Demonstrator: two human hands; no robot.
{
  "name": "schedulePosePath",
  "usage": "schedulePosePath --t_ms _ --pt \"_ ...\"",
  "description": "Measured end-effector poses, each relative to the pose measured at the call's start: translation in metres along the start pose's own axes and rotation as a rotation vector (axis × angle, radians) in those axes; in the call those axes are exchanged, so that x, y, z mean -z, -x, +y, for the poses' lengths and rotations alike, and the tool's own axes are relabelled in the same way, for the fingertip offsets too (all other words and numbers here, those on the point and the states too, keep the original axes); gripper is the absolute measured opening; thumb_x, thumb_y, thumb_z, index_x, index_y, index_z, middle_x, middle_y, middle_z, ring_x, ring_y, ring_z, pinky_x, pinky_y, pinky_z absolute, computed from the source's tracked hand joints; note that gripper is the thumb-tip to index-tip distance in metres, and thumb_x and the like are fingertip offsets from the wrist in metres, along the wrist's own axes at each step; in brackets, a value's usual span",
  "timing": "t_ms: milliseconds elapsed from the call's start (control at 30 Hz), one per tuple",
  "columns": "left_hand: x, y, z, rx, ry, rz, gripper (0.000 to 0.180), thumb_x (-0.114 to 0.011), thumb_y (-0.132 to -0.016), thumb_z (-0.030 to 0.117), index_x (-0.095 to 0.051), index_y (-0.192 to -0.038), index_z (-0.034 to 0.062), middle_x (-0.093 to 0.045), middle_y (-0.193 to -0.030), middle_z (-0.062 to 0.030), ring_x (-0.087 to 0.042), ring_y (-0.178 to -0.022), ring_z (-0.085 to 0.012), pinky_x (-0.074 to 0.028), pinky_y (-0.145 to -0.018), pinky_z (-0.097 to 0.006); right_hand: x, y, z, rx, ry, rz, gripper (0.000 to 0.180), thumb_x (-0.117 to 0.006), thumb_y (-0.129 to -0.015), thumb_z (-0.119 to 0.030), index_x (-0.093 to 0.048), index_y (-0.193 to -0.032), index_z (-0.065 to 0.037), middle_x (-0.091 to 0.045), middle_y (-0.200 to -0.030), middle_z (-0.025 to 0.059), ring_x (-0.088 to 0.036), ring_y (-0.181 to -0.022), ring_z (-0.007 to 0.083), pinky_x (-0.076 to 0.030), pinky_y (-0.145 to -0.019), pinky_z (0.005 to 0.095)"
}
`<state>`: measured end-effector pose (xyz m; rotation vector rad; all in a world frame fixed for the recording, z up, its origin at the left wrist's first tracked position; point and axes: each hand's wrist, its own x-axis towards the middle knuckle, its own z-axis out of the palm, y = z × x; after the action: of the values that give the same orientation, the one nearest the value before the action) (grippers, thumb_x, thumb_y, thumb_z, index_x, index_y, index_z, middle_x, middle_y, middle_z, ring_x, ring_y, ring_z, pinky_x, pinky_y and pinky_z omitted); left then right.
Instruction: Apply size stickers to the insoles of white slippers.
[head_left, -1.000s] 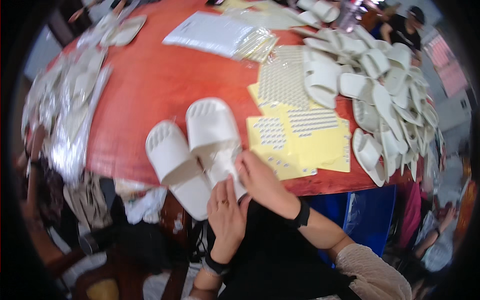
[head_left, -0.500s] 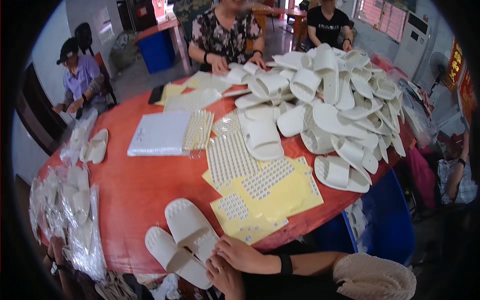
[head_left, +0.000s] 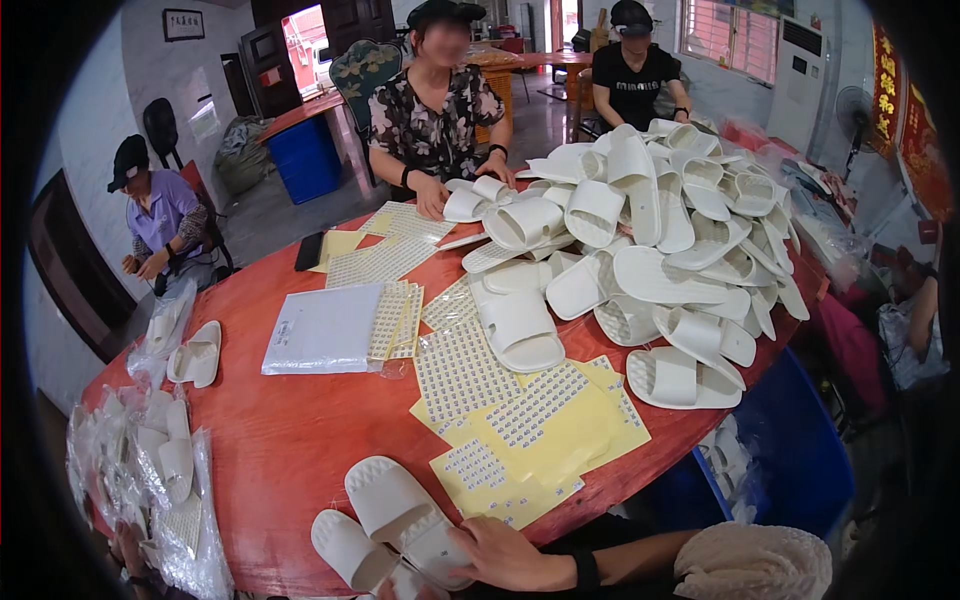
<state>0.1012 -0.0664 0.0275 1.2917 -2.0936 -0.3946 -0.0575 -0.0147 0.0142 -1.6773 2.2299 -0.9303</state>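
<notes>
Red round table (head_left: 300, 440) is now filling the view as the head lifts; right hand (head_left: 505, 553) is gripping the white slipper pair (head_left: 395, 520) at its near edge, left hand barely visible.

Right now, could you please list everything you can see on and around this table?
Table: one, red, round, centre.
Slipper pair: two, white, soles up, near edge by the right hand.
Slipper pile: many, white, far right of the table.
Sticker sheets: several, yellow backing, centre and near edge.
Flat packet: one, white, left of centre.
Bagged slippers: many, clear bags, left edge.
Bin: one, blue, far floor.
Fan: one, far right.
Co-workers: three seated, patterned top, black shirt, purple shirt.
Right hand: resting on the nearer slipper, dark wristband.
Left hand: barely visible at the bottom edge.
</notes>
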Motion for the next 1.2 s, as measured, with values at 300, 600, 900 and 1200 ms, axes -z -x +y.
schedulePosePath --t_ms 300,600,900,1200 --pt "-0.018 0.028 -0.051 0.6 0.204 -0.094 0.068 -0.063 -0.09 0.024 -0.025 -0.132 -0.0122 -0.05 -0.112 -0.0272 -0.055 -0.097 -0.0345 -0.047 -0.081 -0.041 0.004 -0.01 -0.013 -0.062 0.076 -0.11 0.091 -0.075 -0.068 -0.046 -0.039 -0.129 0.01 -0.047 -0.106 0.0267 -0.054 -0.09 0.0367 -0.047 -0.08 0.0412" --pt "0.002 0.022 -0.011 0.955 0.989 -0.009 0.045 -0.058 -0.092 0.028 -0.051 -0.122 -0.0056 -0.058 -0.115 -0.0134 -0.057 -0.099 -0.0241 -0.046 -0.082 -0.035 0.001 -0.018 -0.003 -0.233 -0.492 -0.193 0.054 -0.068 -0.082 -0.034 -0.054 -0.116 0.005 -0.055 -0.093 0.0196 -0.055 -0.09 0.032 -0.046 -0.08 0.0386" --pt "-0.017 0.018 0.025 0.258 0.782 -0.127 0.033 -0.049 -0.098 0.023 -0.052 -0.113 -0.0061 -0.06 -0.104 -0.0166 -0.058 -0.092 -0.0222 -0.047 -0.08 -0.032 0.049 -0.004 -0.016 -0.272 -1.356 -0.388 0.063 -0.053 -0.095 -0.039 -0.034 -0.138 0.004 -0.05 -0.127 0.0114 -0.045 -0.118 0.0158 -0.034 -0.101 0.0282" --pt "-0.022 0.001 0.086 -0.031 0.697 -0.681 0.018 -0.052 -0.097 0.014 -0.058 -0.101 -0.0027 -0.061 -0.094 -0.0122 -0.058 -0.087 -0.016 -0.048 -0.076 -0.027 0.169 0.074 0.058 -0.454 -1.056 0.141 0.039 -0.058 -0.094 -0.026 -0.051 -0.122 0.0 -0.061 -0.109 0.004 -0.055 -0.101 0.0109 -0.046 -0.087 0.0286"
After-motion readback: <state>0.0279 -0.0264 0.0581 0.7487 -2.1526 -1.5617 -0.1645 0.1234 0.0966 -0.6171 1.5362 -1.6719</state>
